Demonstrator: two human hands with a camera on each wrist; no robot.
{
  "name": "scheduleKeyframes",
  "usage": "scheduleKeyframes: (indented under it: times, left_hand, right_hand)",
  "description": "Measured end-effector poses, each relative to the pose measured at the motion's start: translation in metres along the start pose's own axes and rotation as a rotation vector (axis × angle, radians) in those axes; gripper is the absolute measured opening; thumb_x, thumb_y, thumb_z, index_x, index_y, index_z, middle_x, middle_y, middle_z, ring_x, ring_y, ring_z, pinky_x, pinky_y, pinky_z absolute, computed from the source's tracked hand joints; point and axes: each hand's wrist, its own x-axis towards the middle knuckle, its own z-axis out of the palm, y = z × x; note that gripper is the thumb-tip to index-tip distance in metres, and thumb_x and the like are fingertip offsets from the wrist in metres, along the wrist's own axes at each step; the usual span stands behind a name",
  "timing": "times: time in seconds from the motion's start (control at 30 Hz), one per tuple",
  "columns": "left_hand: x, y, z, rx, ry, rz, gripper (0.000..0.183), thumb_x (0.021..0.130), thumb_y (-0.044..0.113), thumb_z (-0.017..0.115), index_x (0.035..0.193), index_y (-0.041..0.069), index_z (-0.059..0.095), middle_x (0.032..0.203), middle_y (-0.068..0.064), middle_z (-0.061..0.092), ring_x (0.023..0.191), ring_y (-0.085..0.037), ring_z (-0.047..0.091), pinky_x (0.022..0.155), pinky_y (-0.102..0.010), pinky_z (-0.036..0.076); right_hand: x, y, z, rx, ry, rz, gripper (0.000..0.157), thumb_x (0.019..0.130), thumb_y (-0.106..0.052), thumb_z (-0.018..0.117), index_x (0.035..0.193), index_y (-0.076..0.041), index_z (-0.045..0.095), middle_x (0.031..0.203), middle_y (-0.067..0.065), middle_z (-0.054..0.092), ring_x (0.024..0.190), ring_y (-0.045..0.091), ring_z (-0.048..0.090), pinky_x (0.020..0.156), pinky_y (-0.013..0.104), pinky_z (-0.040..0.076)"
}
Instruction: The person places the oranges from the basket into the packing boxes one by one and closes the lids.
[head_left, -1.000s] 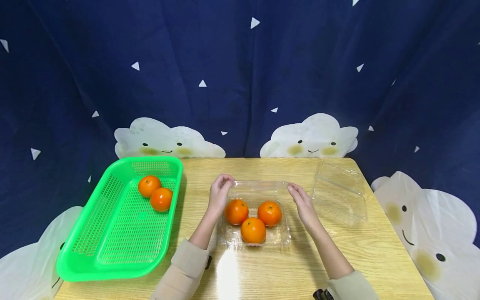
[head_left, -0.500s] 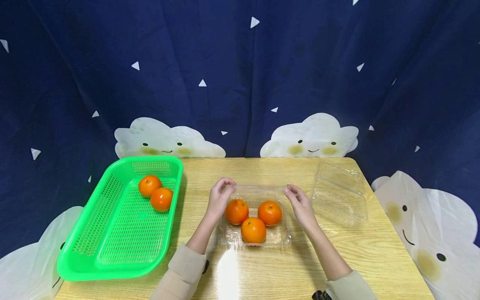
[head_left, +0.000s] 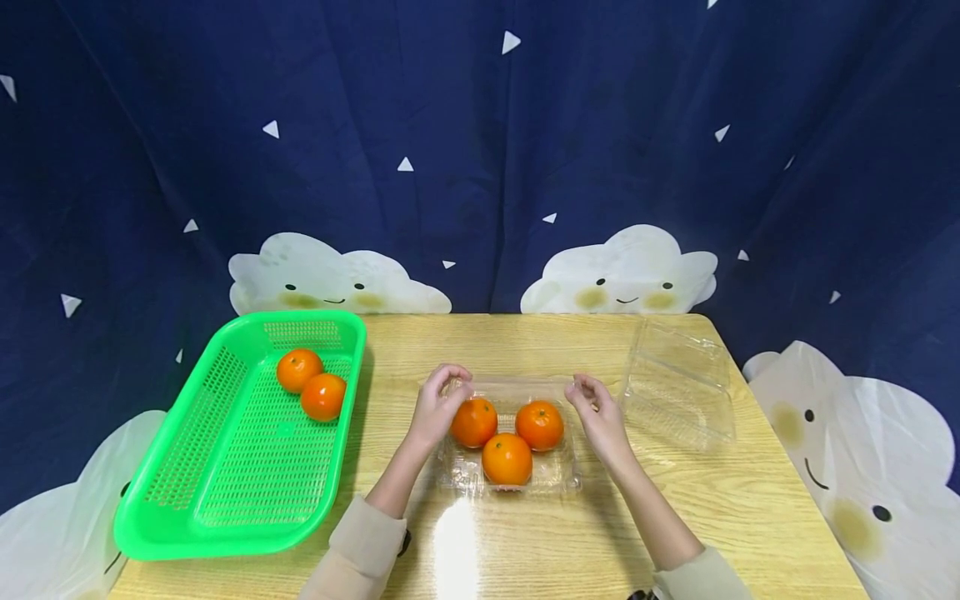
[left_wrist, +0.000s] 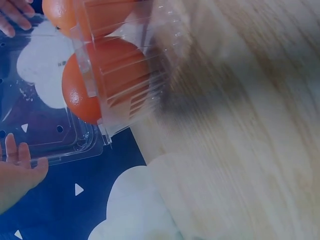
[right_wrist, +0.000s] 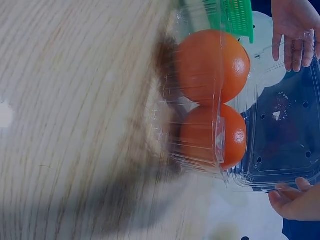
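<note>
A clear plastic clamshell box (head_left: 555, 479) lies on the table with three oranges (head_left: 507, 460) in it. Its hinged lid (right_wrist: 285, 125) stands raised at the far side, tilted over the oranges. My left hand (head_left: 438, 404) holds the lid's left edge between thumb and fingers. At the opposite edge my right hand (head_left: 600, 417) pinches the lid near its corner. From the left wrist, the left hand (left_wrist: 20, 170) shows at the lid's side edge, with the box's ribbed wall and two oranges (left_wrist: 107, 77) beside it.
A green plastic basket (head_left: 225, 546) stands on the left with two more oranges (head_left: 323, 397) in it. To the right lies another clear plastic clamshell (head_left: 678, 387), opened out. Behind the wooden table (head_left: 750, 517) hangs a dark blue curtain (head_left: 480, 125) with clouds.
Both hands have come slightly nearer and lower, and the lid has tilted further toward the oranges. The basket and the second clamshell have stayed put.
</note>
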Motion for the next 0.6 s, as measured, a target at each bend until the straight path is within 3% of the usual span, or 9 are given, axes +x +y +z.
scheduleKeyframes:
  times: [0.33, 0.6]
  left_hand:
    - [-0.008, -0.005, -0.003, 0.036, -0.044, 0.064, 0.013, 0.083, 0.000, 0.057, 0.094, -0.007, 0.057, 0.104, -0.028, 0.055, 0.109, -0.036, 0.048, 0.104, -0.049, 0.027]
    - [-0.013, -0.007, -0.004, 0.057, -0.072, 0.086, 0.015, 0.082, -0.002, 0.058, 0.094, -0.011, 0.056, 0.104, -0.028, 0.054, 0.107, -0.038, 0.048, 0.101, -0.050, 0.029]
  right_hand:
    - [-0.007, 0.003, 0.002, 0.021, 0.001, -0.030, 0.049, 0.092, -0.029, 0.051, 0.130, 0.001, 0.041, 0.129, 0.023, 0.045, 0.118, 0.033, 0.042, 0.099, 0.049, 0.032]
    - [-0.014, 0.006, 0.002, 0.014, -0.012, -0.038, 0.049, 0.092, -0.029, 0.052, 0.131, -0.001, 0.041, 0.136, 0.019, 0.040, 0.126, 0.033, 0.036, 0.101, 0.049, 0.030]
